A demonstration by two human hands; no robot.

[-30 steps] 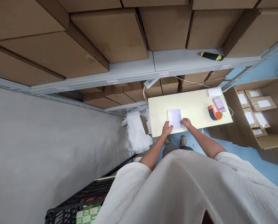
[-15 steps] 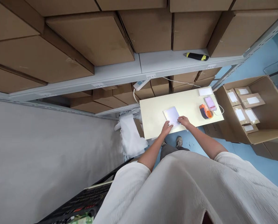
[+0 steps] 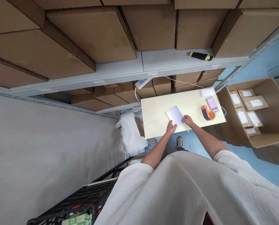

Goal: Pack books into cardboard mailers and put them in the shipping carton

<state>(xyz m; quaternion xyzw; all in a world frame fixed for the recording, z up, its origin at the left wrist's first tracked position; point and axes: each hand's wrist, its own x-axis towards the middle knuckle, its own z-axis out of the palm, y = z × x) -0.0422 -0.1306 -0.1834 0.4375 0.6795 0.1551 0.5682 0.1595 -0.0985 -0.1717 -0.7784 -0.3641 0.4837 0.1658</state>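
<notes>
A thin, pale lavender packet (image 3: 175,115) lies on the cream table (image 3: 153,115), turned at a slight angle. My left hand (image 3: 171,127) grips its near left edge, thumb and fingers closed on it. At its right edge my right hand (image 3: 187,120) pinches the packet between thumb and fingers. To the right on the same table sit an orange and dark tape dispenser (image 3: 208,113), a pink item (image 3: 212,104) that is blurred out, and a white box or stack (image 3: 208,92).
Shelves with brown boxes (image 3: 153,28) rise beyond the table, a black and yellow cutter (image 3: 200,56) on one shelf. An open carton (image 3: 270,125) with small labelled parcels stands right. White wrapping (image 3: 132,134) lies left, a black crate (image 3: 92,200) lower left.
The packet has shifted slightly right in both hands, and my left hand lies a little further over its near edge. The whole view has moved slightly.
</notes>
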